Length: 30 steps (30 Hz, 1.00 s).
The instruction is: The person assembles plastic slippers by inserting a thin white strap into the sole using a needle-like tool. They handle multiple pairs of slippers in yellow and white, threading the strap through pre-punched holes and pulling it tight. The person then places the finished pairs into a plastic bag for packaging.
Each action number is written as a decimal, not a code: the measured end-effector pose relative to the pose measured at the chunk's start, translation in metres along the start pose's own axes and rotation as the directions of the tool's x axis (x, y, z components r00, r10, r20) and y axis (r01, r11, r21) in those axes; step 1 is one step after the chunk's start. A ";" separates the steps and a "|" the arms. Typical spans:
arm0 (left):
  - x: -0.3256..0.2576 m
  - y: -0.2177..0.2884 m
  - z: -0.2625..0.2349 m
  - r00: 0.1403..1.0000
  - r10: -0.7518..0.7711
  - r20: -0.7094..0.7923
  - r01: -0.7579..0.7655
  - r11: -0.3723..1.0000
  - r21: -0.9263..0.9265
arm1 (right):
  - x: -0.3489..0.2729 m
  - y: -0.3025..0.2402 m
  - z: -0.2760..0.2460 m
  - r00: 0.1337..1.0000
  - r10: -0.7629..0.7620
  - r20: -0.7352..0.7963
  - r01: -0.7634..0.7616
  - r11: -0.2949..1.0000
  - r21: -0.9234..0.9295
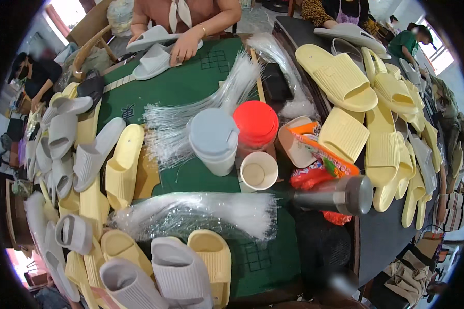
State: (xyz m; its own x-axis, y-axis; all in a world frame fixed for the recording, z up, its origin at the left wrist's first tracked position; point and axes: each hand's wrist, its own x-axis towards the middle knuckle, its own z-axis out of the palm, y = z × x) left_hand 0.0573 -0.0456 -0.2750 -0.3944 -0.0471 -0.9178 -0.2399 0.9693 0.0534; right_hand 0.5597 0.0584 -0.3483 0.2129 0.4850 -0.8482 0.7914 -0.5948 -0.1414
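Neither of my hands shows in the head view. Nearest the lower edge stand grey slide sandals [181, 270] and a pale yellow slide sandal [210, 262]. Behind them, a clear plastic bundle of thin white strands [201, 213] lies across the green table mat [273, 268]. A second, loose bundle of strands [175, 129] fans out farther back. Across the table, another person's hands [186, 46] rest on a pair of light grey slide sandals [154, 61].
A grey-lidded cup [214, 141], a red-lidded cup [255, 123], an open paper cup [259, 171] and a lying metal flask [335, 196] occupy the middle. Yellow and grey sandals pile up at left [90, 159] and right [381, 139]. A dark phone [277, 82] lies behind.
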 end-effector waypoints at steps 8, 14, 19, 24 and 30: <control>-0.006 -0.016 0.017 0.996 -0.081 0.021 0.081 0.997 0.003 | -0.019 0.020 0.014 0.997 0.072 0.018 -0.072 0.997 0.016; -0.002 -0.045 0.030 0.992 -0.119 0.033 0.120 0.993 -0.013 | -0.023 0.049 0.023 0.995 0.090 0.036 -0.090 0.996 -0.002; -0.003 -0.073 0.034 0.991 -0.127 0.037 0.128 0.992 -0.022 | -0.025 0.078 0.031 0.996 0.079 0.045 -0.079 0.997 -0.020; 0.001 -0.102 0.031 0.990 -0.131 0.042 0.132 0.991 -0.015 | -0.027 0.114 0.043 0.997 0.057 0.048 -0.055 0.998 -0.035; 0.010 -0.129 0.017 0.996 -0.090 0.021 0.089 0.996 0.020 | -0.019 0.168 0.072 0.998 -0.004 0.061 0.007 0.999 -0.054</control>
State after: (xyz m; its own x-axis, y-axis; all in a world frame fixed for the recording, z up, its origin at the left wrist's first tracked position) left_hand 0.0992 -0.1674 -0.2975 -0.3521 -0.1287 -0.9271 -0.2561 0.9660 -0.0369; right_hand 0.6473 -0.0963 -0.3926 0.1745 0.4475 -0.8771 0.8226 -0.5558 -0.1199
